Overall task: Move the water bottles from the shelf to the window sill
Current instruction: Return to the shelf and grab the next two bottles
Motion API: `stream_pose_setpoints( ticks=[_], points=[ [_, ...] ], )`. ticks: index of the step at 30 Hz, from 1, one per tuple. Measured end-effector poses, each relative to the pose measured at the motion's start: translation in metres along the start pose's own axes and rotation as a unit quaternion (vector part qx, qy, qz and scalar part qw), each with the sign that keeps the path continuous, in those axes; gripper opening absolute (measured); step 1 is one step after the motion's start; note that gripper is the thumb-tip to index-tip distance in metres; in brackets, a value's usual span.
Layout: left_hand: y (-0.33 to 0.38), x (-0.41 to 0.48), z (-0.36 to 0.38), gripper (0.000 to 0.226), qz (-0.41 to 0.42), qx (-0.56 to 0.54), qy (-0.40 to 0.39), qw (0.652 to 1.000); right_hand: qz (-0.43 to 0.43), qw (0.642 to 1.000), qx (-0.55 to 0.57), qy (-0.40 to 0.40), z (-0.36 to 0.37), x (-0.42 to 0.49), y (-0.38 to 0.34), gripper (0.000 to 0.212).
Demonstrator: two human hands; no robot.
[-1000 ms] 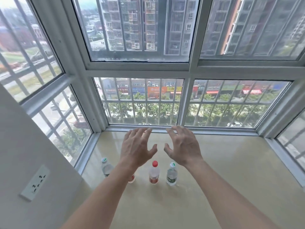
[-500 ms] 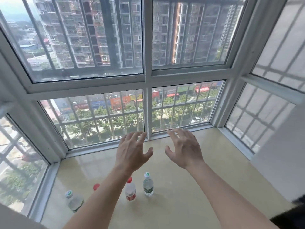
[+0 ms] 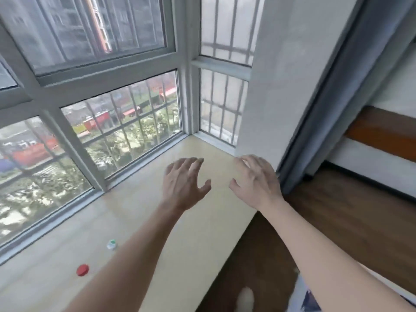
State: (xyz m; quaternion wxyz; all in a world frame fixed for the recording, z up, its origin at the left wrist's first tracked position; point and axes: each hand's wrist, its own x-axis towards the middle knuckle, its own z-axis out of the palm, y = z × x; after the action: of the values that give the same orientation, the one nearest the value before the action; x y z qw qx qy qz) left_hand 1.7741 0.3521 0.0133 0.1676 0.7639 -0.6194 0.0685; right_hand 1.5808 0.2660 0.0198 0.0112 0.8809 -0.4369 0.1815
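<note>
left grip (image 3: 184,185) and right grip (image 3: 256,183) hover spread, holding nothing, above the window sill (image 3: 126,212). green-capped water bottle (image 3: 111,244) and red-capped water bottle (image 3: 82,270) stand on the sill at lower left, apart.

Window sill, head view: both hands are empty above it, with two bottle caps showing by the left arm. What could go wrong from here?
1. The left forearm passes right beside the green-capped bottle; lowering it could tip that bottle, perhaps the red-capped bottle too.
2. The frame is blurred and only caps show, so their footing is hard to judge.
3. Left hand and right hand hover open over the window sill; no shelf is in view for the next pickup.
</note>
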Motion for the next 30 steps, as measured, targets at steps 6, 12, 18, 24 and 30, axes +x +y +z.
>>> stream_pose_setpoints(
  ticks=[6,12,18,24,30],
  points=[
    [0.080,0.041,0.044,0.066,0.099,-0.024,-0.029,0.994,0.081,0.996,-0.033,0.004,-0.011,-0.030,0.083,0.051],
    [0.154,0.095,0.091,0.067,0.160,-0.035,-0.041,0.986,0.139,0.989,-0.045,0.025,-0.001,-0.036,0.171,0.050],
    [0.238,0.170,0.147,0.067,0.192,-0.055,-0.050,0.979,0.169,0.983,-0.049,0.052,0.013,-0.010,0.282,0.047],
    [0.334,0.256,0.189,0.062,0.213,-0.055,-0.054,0.974,0.198,0.975,-0.065,0.078,0.007,0.025,0.404,0.046],
    [0.406,0.322,0.214,0.060,0.241,-0.059,-0.043,0.968,0.237,0.967,-0.068,0.065,-0.004,0.043,0.491,0.048]
  ],
)
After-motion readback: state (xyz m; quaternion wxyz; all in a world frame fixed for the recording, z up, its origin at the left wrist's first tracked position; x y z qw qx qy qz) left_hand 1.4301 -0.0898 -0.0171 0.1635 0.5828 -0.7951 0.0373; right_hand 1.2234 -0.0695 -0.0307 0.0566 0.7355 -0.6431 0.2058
